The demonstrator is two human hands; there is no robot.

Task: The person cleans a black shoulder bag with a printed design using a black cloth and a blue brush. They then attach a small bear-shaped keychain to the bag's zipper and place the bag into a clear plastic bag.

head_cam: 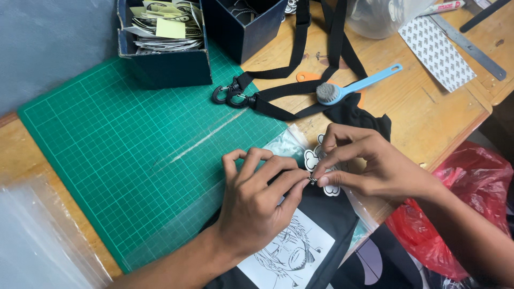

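- Fingertips of both hands meet at a tiny metal piece (312, 181), low and right of centre, pinching it from two sides.
- Left hand (257, 206) arches knuckles-up, thumb and forefinger closed on the piece, forearm entering from the bottom edge.
- Right hand (369, 163) reaches in from the lower right, fingers curled, thumb beneath.
- Under them lies a black bag (321, 235) with a drawn white patch, partly on the green cutting mat (128, 139).
- Further up sit black straps (289, 99) and a blue brush (356, 85).
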